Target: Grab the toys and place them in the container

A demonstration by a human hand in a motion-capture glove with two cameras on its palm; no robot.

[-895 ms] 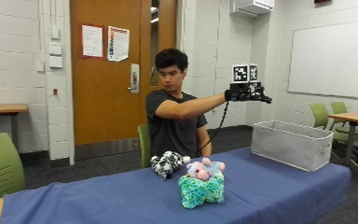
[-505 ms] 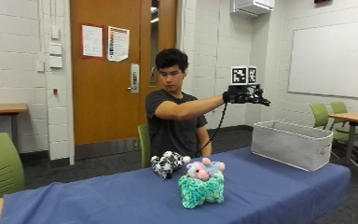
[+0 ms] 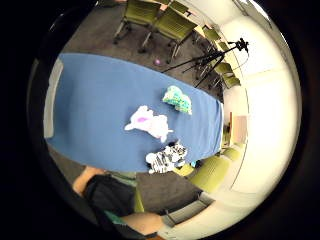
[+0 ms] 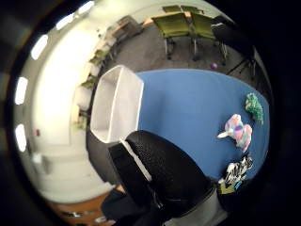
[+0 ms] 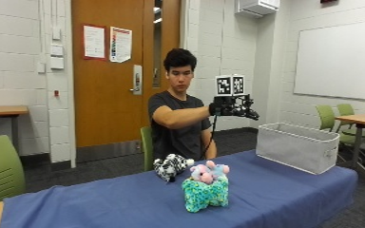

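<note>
So nothing's in the bin yet, all three toys are sitting out on the counter. The teal knitted plush [image 5: 206, 194] is nearest the front edge, the pink and white bunny plush [image 5: 209, 172] is touching it right behind, and the black and white zebra plush [image 5: 172, 166] is just beside those on my side. The grey fabric container [image 5: 296, 152] is well apart from them at the far end of the counter, and from my thumb-side palm view it looks empty inside. My gloved right hand [image 5: 233, 106] is raised up in the air, between the toys and the container, holding nothing; fingers look relaxed and a bit spread as far as I can make out. So basically the whole job is left, three pickups. Counter's got a blue cloth [image 5: 277, 194] over it. Room is a classroom: green chairs, wooden door, whiteboard on the wall
</note>
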